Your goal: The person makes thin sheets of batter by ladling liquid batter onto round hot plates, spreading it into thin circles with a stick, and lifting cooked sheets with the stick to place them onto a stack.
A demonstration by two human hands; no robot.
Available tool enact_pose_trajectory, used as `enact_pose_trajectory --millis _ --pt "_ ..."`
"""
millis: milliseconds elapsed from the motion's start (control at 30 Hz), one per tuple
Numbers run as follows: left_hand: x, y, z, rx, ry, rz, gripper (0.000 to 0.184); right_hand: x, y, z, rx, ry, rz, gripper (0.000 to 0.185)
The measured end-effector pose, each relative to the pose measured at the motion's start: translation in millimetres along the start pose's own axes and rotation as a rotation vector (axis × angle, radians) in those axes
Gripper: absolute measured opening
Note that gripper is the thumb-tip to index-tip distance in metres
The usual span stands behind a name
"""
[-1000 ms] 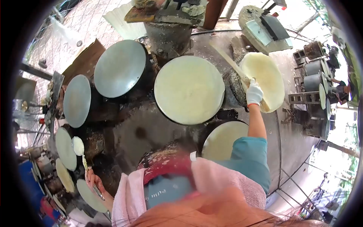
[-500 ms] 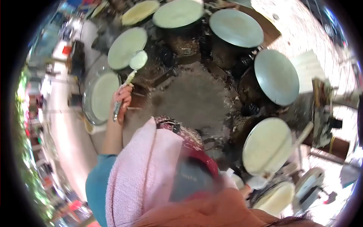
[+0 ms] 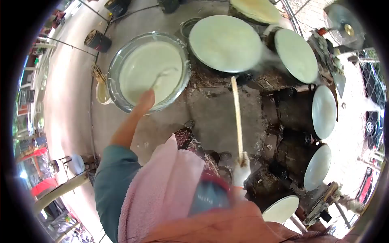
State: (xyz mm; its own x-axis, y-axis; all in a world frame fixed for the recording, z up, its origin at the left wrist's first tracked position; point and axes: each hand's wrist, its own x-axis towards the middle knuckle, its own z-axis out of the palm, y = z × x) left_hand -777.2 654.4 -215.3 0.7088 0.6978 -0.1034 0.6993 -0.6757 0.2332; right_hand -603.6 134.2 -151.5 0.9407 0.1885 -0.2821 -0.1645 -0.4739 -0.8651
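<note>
Stretches left hand (image 3: 147,99) over the near rim of the basin (image 3: 114,87), seemingly gripping a ladle (image 3: 164,73) in batter (image 3: 142,60); clasps a wooden stick (image 3: 238,115) in gloved right hand (image 3: 242,172).

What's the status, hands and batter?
Left hand: metal ladle in pale liquid batter, round metal basin. White-gloved right hand: long wooden stick, clear of basin. No obstruction seen.

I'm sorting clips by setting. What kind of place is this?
Probably an open-air cooking area: a large basin of pale batter, round pans on blackened stoves, and steam.
</note>
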Motion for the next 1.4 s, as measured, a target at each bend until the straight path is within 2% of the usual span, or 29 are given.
enact_pose_trajectory --millis 67,100,200,300,333,400,467,533,567,600,667,700,800,833,900,1000,1033,1100,1167,1233,1300,1333,1400 --pt "36 -2 -10 0.179 -0.206 0.103 0.017 -3 -11 38 -0.003 -0.095 0.076 0.043" --pt "57 -19 7 0.202 -0.223 0.155 0.02 -4 -20 50 0.024 -0.126 0.147 0.044" --pt "109 -24 7 0.12 -0.187 0.124 0.021 1 -6 69 -0.004 -0.14 0.222 0.044" --pt "136 -43 17 0.063 -0.283 0.123 0.023 6 -19 79 -0.04 -0.142 0.175 0.044" --pt "140 -47 17 0.055 -0.349 0.136 0.025 5 -22 82 -0.052 -0.141 0.154 0.044" --pt "132 -54 20 0.038 -0.498 0.164 0.028 8 -14 85 0.049 -0.187 0.314 0.048" --pt "101 -84 58 -0.138 -0.736 0.245 0.032 8 -21 100 0.052 -0.279 0.265 0.051" --pt "71 -86 77 -0.694 -0.825 -0.145 0.038 9 -28 113 -0.016 -0.461 0.209 0.064" --pt "39 -70 78 -1.153 -0.747 -0.593 0.042 5 -32 125 0.006 -0.481 0.2 0.06" --pt "16 -64 77 -1.217 -0.813 -0.643 0.041 -3 -36 133 0.027 -0.503 0.196 0.057" --pt "-22 -48 61 -1.419 -0.881 -0.752 0.039 -12 -27 138 -0.256 -0.625 0.269 0.048" --pt "-38 -34 48 -1.56 -0.885 -0.809 0.038 -19 -13 142 -0.293 -0.676 0.257 0.047" --pt "-83 6 27 -2.051 -0.735 -0.802 0.03 -42 -26 142 -0.276 -0.839 0.429 0.044" --pt "-96 26 14 -2.16 -0.65 -0.772 0.028 -49 -21 140 -0.188 -0.887 0.582 0.043" --pt "-117 61 -23 -2.373 -0.471 -0.685 0.026 -54 14 128 -0.15 -0.985 0.539 0.041" --pt "-135 76 -52 -2.724 -0.506 -0.571 0.026 -57 31 101 0.052 -0.98 0.36 0.042" --pt "-133 60 -35 -2.998 -0.727 -0.433 0.027 -58 26 93 0.111 -0.974 0.33 0.043" --pt "-144 74 -106 -2.975 -0.58 -0.482 0.028 -60 -21 73 0.167 -0.956 0.302 0.043" --pt "-156 78 -167 -2.939 -0.511 -0.325 0.03 -55 -55 49 0.154 -0.945 0.173 0.045" --pt "-154 64 -208 -2.845 -0.535 0.027 0.033 -63 -102 28 0.151 -0.887 0.011 0.048" --pt "-134 51 -226 -2.446 -0.322 0.132 0.035 -56 -76 23 0.303 -0.762 0.044 0.048" --pt "-122 44 -232 -2.249 -0.224 0.161 0.036 -53 -65 22 0.377 -0.696 0.073 0.048" --pt "-86 31 -242 -2.274 -0.174 0.015 0.029 -44 -63 25 0.548 -0.584 0.123 0.042"
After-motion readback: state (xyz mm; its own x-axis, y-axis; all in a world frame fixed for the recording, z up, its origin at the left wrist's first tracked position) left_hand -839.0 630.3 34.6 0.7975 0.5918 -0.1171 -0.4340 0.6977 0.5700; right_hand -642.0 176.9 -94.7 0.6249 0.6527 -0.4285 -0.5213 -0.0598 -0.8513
